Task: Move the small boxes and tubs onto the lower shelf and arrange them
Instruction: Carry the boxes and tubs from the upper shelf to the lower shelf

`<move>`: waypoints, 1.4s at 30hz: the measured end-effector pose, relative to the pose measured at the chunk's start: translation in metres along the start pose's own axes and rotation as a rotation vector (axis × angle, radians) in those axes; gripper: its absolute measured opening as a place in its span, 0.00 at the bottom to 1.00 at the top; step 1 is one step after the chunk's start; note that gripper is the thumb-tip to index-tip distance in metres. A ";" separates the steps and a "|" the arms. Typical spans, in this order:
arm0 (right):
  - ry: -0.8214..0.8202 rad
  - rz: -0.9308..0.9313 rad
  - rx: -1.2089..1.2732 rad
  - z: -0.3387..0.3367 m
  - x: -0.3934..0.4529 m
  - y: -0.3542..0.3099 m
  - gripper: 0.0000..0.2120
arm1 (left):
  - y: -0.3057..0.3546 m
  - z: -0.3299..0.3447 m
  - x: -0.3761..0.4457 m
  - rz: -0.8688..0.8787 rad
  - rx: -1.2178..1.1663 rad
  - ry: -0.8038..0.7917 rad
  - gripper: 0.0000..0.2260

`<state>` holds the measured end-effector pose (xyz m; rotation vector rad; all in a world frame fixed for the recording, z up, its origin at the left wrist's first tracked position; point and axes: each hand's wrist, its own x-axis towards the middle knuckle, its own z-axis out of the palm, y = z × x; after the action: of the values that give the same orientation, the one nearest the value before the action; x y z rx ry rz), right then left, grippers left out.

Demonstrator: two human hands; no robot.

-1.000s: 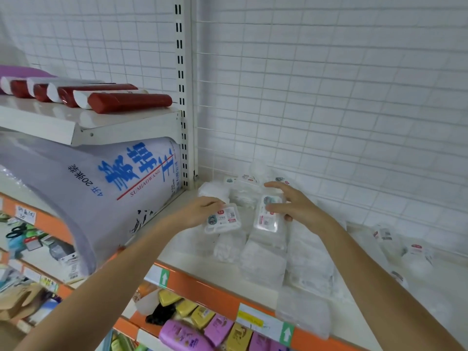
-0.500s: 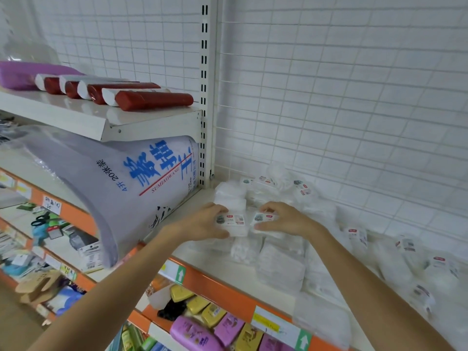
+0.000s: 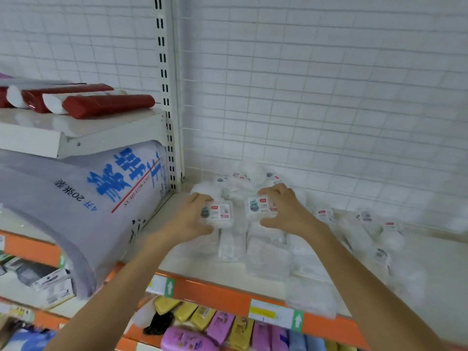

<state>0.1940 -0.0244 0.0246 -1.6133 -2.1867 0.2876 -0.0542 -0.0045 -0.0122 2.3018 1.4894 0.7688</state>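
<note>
Both boxes now sit lower than a second ago, the left hand grasping the left box and the right hand grasping the right box, indicating placement among the packs on the shelf is under way.

White wire-grid back panel, slotted upright (shop shelving), orange shelf edge.

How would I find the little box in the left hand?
Start at the big white sack with blue writing on the left, then look just right of it, near the shelf's back corner. There the left hand grips a small clear box. Unlike the plain white packs around it, it has a label with a red mark facing up.
</note>
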 end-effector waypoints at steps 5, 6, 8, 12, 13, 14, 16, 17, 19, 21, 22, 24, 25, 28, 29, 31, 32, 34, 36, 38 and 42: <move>0.223 0.048 -0.026 -0.037 -0.063 0.017 0.32 | 0.032 -0.002 -0.003 0.240 0.021 0.158 0.31; 0.270 0.067 -0.022 -0.043 -0.080 0.024 0.31 | 0.041 -0.002 -0.006 0.293 -0.005 0.173 0.31; 0.357 0.120 -0.025 -0.055 -0.120 0.040 0.31 | 0.062 0.003 -0.013 0.384 -0.047 0.171 0.30; 0.418 0.270 -0.107 -0.072 -0.208 0.074 0.31 | 0.112 0.027 -0.025 0.475 -0.115 0.073 0.31; 0.426 0.312 -0.117 -0.075 -0.231 0.081 0.32 | 0.126 0.037 -0.028 0.491 -0.133 0.047 0.32; 0.445 0.353 -0.121 -0.079 -0.253 0.088 0.32 | 0.140 0.047 -0.032 0.512 -0.151 0.024 0.32; 0.488 0.444 -0.130 -0.086 -0.300 0.101 0.33 | 0.171 0.071 -0.041 0.551 -0.185 -0.036 0.32; 0.502 0.481 -0.142 -0.090 -0.325 0.106 0.33 | 0.188 0.084 -0.047 0.574 -0.200 -0.063 0.32; 0.515 0.537 -0.170 -0.095 -0.374 0.117 0.33 | 0.220 0.109 -0.059 0.605 -0.240 -0.102 0.33; 0.535 0.606 -0.162 -0.099 -0.421 0.126 0.32 | 0.250 0.136 -0.072 0.619 -0.286 -0.134 0.34; 0.549 0.649 -0.149 -0.100 -0.444 0.131 0.32 | 0.265 0.149 -0.079 0.633 -0.301 -0.144 0.34; 0.569 0.723 -0.140 -0.102 -0.487 0.137 0.32 | 0.292 0.175 -0.094 0.658 -0.317 -0.178 0.34; 0.570 0.750 -0.145 -0.103 -0.508 0.139 0.33 | 0.305 0.187 -0.101 0.669 -0.321 -0.195 0.34; 0.569 0.798 -0.146 -0.101 -0.566 0.146 0.33 | 0.340 0.219 -0.121 0.673 -0.335 -0.251 0.31; 0.570 0.812 -0.151 -0.101 -0.582 0.148 0.33 | 0.350 0.228 -0.127 0.680 -0.342 -0.266 0.31; 0.586 0.848 -0.171 -0.100 -0.612 0.153 0.33 | 0.370 0.246 -0.137 0.699 -0.359 -0.285 0.30; 0.592 0.875 -0.174 -0.100 -0.623 0.154 0.33 | 0.379 0.253 -0.142 0.701 -0.364 -0.298 0.30; 0.597 0.930 -0.137 -0.100 -0.644 0.156 0.33 | 0.396 0.268 -0.150 0.697 -0.368 -0.325 0.29; 0.606 0.957 -0.093 -0.100 -0.662 0.161 0.35 | 0.412 0.281 -0.155 0.699 -0.363 -0.346 0.30; 0.620 0.963 -0.075 -0.101 -0.676 0.169 0.37 | 0.427 0.293 -0.157 0.697 -0.349 -0.378 0.32; 0.621 0.969 -0.099 -0.109 -0.688 0.194 0.35 | 0.453 0.317 -0.148 0.725 -0.312 -0.380 0.38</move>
<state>0.5809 -0.6241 -0.0913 -2.3146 -0.8829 -0.0707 0.4206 -0.3163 -0.0798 2.5333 0.3274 0.6091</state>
